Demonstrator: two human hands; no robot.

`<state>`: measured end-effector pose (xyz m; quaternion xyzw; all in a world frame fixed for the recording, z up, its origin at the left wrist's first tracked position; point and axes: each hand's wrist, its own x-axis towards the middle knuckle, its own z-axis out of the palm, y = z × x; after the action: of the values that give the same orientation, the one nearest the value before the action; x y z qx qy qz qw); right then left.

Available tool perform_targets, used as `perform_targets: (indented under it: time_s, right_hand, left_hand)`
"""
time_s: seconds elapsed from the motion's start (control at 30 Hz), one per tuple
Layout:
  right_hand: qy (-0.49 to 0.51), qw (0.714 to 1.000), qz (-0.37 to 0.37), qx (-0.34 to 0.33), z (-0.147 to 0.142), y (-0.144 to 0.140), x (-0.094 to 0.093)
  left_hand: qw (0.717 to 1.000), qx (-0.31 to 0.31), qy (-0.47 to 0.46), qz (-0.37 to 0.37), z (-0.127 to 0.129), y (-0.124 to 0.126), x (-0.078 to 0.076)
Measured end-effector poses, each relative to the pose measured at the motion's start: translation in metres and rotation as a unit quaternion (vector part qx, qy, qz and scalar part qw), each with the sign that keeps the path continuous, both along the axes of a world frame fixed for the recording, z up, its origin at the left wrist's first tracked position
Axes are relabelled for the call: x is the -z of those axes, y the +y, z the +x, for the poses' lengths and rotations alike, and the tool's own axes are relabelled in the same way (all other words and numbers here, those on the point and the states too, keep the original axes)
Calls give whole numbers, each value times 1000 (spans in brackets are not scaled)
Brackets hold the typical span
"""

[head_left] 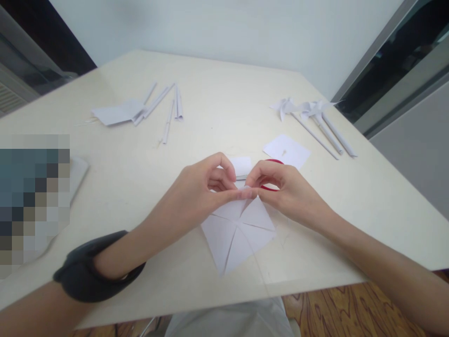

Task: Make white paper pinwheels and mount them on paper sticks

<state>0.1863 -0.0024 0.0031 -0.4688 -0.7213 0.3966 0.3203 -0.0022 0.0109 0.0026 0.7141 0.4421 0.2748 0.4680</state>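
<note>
A white square of paper [238,234], cut along its diagonals into flaps, lies on the cream table [217,117] in front of me. My left hand [199,192] and my right hand [284,189] meet above its far corner, both pinching a folded flap tip between thumb and fingers. Red-handled scissors [271,174] lie on the table just behind my right hand, mostly hidden by it. A black band sits on my left wrist.
Several rolled paper sticks and a paper sheet [115,113] lie at the far left. Finished paper pinwheels [308,112] on sticks rest at the far right. A small white square [286,150] lies beyond the scissors. A blurred patch covers the left edge.
</note>
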Motion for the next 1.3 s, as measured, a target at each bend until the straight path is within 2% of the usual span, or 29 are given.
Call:
perform_targets:
  time_s: [0.3,0.77,0.9,1.0,1.1,1.17,1.3]
  right_hand:
    - [52,993,-106,7,4,3,3]
    - [37,998,50,31,-2,4,6]
    - [75,996,36,23,-2,4,4]
    - [98,995,-19,-3,0,4,0]
    - [90,995,-39,-20,3,5,-4]
    - [71,997,-8,-21,6,5,-6]
    - [17,990,135,-28,9,3,-9]
  left_hand:
    - [999,11,23,41,2,-3,-5]
    - [998,17,-15,50,1,3,0]
    - [998,21,-32,48,2,4,-1]
    - [998,28,-46,20,1,4,-3]
    - [998,14,-55,-19,-1,5,-7]
    - [997,7,-62,-53,-3,5,-11]
    - [984,21,-74,-158,-4,4,-19]
